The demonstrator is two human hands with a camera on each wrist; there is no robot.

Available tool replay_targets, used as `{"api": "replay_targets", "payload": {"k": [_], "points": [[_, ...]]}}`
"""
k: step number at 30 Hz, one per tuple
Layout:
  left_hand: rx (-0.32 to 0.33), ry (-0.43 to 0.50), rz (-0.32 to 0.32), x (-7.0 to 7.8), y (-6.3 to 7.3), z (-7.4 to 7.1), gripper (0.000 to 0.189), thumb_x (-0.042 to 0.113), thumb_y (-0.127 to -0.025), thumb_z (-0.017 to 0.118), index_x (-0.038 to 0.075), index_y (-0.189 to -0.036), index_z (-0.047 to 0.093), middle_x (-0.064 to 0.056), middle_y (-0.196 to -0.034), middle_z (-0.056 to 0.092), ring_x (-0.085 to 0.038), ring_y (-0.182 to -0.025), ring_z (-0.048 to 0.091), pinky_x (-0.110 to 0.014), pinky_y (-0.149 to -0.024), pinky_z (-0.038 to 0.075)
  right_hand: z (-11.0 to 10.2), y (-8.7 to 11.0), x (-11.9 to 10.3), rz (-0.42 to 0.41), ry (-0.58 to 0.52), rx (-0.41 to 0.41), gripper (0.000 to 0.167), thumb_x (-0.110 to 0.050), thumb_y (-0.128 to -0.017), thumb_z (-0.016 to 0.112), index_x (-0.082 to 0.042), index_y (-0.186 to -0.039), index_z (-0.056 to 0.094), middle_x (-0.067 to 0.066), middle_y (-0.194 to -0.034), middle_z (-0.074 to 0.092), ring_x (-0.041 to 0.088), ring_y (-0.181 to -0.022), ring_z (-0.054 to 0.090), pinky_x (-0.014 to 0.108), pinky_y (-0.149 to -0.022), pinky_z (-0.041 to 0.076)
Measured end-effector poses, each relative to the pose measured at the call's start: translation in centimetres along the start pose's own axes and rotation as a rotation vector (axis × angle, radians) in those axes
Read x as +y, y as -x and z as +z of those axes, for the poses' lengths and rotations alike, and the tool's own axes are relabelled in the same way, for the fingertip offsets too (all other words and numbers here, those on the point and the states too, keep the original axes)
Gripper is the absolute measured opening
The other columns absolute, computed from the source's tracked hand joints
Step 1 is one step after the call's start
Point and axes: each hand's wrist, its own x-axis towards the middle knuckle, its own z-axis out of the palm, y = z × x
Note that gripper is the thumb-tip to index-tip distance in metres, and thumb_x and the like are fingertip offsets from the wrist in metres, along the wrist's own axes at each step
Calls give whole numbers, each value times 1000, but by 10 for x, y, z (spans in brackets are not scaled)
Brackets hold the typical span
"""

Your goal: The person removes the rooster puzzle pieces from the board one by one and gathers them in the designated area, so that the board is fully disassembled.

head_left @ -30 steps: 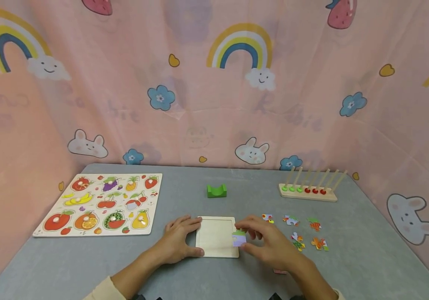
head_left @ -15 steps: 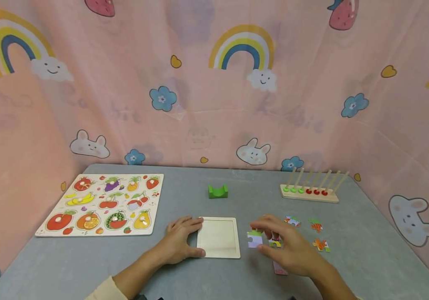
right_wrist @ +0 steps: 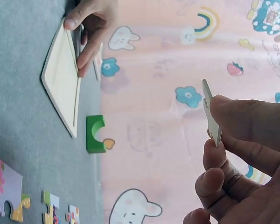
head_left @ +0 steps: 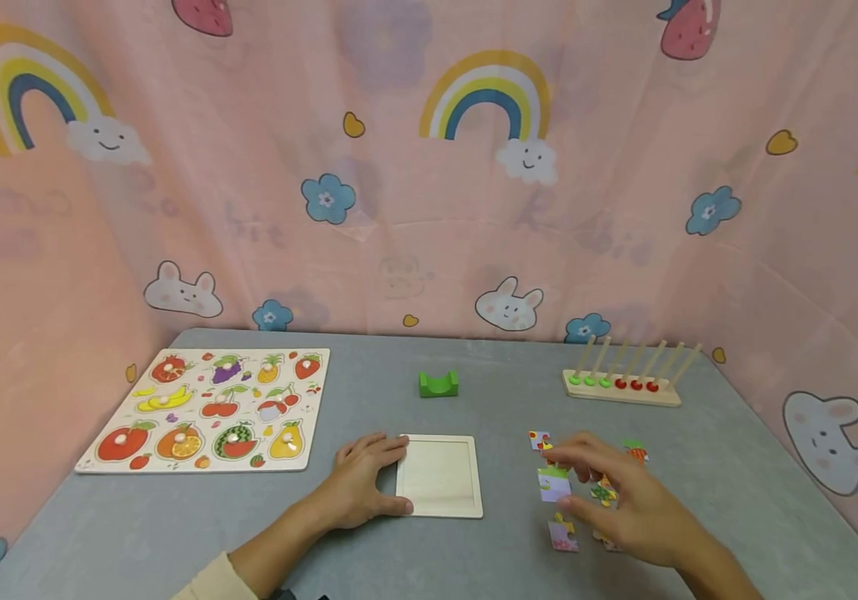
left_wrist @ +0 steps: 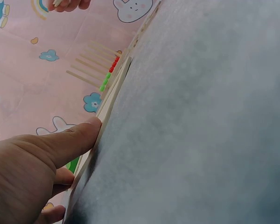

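My left hand (head_left: 360, 485) holds the left side of a pale wooden puzzle tray (head_left: 440, 477), thumb at its near corner and fingers at its far corner. The tray lies flat, its bare bottom showing. To the right, my right hand (head_left: 633, 504) pinches a lilac-and-green puzzle piece (head_left: 553, 485) between thumb and fingers. In the right wrist view this puzzle piece (right_wrist: 213, 119) appears edge-on, raised above the table. Below and around that hand lie loose pieces: a lilac-pink puzzle piece (head_left: 564, 535), a small colourful puzzle piece (head_left: 540, 440) and others partly hidden by the hand.
A fruit peg puzzle board (head_left: 207, 412) lies at the left of the grey table (head_left: 369, 375). Beyond the tray stands a green notched block (head_left: 438, 385). At the back right is a wooden peg rack (head_left: 624, 392) with green and red beads. A patterned pink curtain (head_left: 399, 250) surrounds the table.
My right hand has carried the lilac-and-green puzzle piece rightward, from the tray's right edge to over the loose pieces. My left hand has stayed on the tray.
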Motion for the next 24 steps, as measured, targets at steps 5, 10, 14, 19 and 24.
{"api": "replay_targets", "payload": {"k": [5,10,14,19,24], "points": [[-4,-1,-3,-1,1,0,75,31,-70,87,-2,-131,58,-5,-141,49,-34,-134,32,-61,-101,17,-4,6,1,6,0,4,52,5,-80,74,-16,-126,59,-5,-111,59,9,-85,49,26,-68,41],[-3,-5,-8,-2,1,2,74,31,-70,87,-1,-131,58,-4,-141,50,-34,-134,32,-61,-101,17,-8,14,1,-3,33,23,55,7,-78,75,-13,-127,59,-4,-115,59,10,-90,51,25,-74,42],[-6,-10,-8,-3,0,3,75,32,-70,86,0,-131,58,-4,-141,49,-33,-134,32,-61,-101,18,-14,23,1,35,93,39,56,5,-78,76,-15,-128,60,-7,-114,59,9,-91,50,23,-74,42],[-12,-8,-11,-2,-1,2,74,32,-71,86,0,-131,58,-4,-141,49,-34,-134,32,-61,-101,17,-21,36,9,42,57,34,55,10,-78,74,-9,-128,59,-2,-110,57,9,-89,45,23,-71,40],[-17,-4,-21,-1,0,0,75,32,-71,86,0,-132,57,-4,-142,48,-33,-135,31,-61,-101,17,-26,52,20,80,33,50,56,13,-77,73,-6,-128,59,4,-112,56,11,-108,45,15,-85,36]]}}
